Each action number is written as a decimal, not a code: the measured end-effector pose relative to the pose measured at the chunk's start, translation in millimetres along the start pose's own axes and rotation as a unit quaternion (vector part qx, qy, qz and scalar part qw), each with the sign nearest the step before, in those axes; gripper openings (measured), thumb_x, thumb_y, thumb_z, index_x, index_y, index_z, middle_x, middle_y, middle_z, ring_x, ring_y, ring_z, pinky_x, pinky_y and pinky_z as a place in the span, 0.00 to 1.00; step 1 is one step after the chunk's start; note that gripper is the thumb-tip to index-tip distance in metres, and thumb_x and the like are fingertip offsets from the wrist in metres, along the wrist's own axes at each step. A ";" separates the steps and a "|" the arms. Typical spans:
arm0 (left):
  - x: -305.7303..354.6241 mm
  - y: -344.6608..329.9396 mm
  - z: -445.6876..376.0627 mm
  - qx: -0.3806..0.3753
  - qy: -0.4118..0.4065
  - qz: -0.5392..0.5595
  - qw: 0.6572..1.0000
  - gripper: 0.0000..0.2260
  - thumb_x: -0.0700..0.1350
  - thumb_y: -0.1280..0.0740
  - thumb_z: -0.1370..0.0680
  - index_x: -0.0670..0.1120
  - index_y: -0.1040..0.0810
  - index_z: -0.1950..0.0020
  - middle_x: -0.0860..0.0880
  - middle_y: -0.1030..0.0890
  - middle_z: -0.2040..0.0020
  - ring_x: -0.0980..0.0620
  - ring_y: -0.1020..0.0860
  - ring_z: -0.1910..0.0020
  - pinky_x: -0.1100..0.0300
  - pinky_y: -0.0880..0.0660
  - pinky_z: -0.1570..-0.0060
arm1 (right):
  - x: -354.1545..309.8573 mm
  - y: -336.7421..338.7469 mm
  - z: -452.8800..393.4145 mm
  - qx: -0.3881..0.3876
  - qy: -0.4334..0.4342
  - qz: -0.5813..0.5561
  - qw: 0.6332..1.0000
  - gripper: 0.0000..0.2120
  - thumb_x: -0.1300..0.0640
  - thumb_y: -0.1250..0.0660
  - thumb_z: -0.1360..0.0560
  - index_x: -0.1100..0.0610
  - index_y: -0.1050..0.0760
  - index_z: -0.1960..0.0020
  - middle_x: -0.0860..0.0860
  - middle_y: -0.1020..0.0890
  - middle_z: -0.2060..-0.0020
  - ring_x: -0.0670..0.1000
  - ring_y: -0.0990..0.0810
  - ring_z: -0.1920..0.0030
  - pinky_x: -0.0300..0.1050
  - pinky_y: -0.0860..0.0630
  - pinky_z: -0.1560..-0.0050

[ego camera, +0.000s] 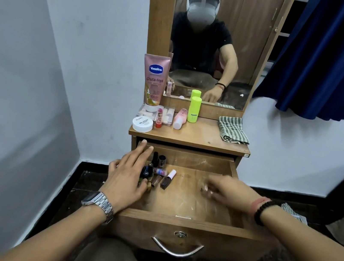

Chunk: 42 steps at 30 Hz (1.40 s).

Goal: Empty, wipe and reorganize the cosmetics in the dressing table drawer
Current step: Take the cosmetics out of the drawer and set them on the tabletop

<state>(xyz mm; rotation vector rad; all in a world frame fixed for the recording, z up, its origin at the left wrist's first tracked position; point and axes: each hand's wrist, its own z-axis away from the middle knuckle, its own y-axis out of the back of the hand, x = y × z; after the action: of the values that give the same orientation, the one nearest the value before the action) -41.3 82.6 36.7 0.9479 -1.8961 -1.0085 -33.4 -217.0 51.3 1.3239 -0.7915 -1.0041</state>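
Observation:
The wooden drawer (186, 221) of the dressing table is pulled out toward me. A cluster of several small nail polish bottles (159, 173) lies in its left half, and a white-capped one (167, 180) sits at the cluster's right edge. My left hand (128, 175) lies flat over the left side of this cluster with its fingers stretched out, touching the bottles. Over the bare right half of the drawer floor hovers my right hand (226, 193), blurred by motion. Its fingertips hide whether it holds anything.
On the table top (199, 139) stand a pink Vaseline tube (155, 78), a white jar (142, 124), a small clear box (166, 116), a pink bottle (179, 118) and a neon green bottle (194, 109). A folded striped cloth (233, 130) lies at the right. A blue curtain (336, 55) hangs beyond.

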 end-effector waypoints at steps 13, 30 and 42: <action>0.3 -2.7 0.7 0.022 -0.003 0.015 1.000 0.36 0.47 0.36 0.26 0.54 0.53 0.24 0.56 0.55 0.23 0.56 0.42 0.28 0.59 0.43 0.44 | -68.5 59.3 -144.4 0.230 -0.102 -0.439 0.863 0.12 0.57 0.29 0.26 0.55 0.27 0.45 0.52 0.17 0.57 0.49 0.18 0.56 0.40 0.22 0.58; -1.7 -3.6 0.9 0.025 -0.001 0.018 1.000 0.34 0.45 0.38 0.27 0.53 0.50 0.25 0.54 0.45 0.25 0.55 0.37 0.31 0.55 0.39 0.41 | -81.8 39.0 -171.3 0.291 -0.112 -0.372 0.874 0.18 0.58 0.24 0.33 0.51 0.30 0.49 0.46 0.23 0.62 0.52 0.20 0.54 0.49 0.22 0.49; -0.1 -1.6 1.5 0.038 0.028 0.000 0.999 0.35 0.44 0.38 0.28 0.50 0.50 0.24 0.51 0.41 0.27 0.53 0.36 0.32 0.53 0.35 0.41 | -88.2 35.4 -170.4 0.284 -0.127 -0.400 0.862 0.22 0.58 0.22 0.35 0.54 0.29 0.47 0.51 0.20 0.57 0.54 0.20 0.51 0.50 0.22 0.47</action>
<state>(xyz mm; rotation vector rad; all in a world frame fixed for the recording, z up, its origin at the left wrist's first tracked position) -42.2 82.5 34.7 1.0087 -1.8991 -0.9055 92.3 -69.6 74.8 2.1556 -0.7678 -1.7068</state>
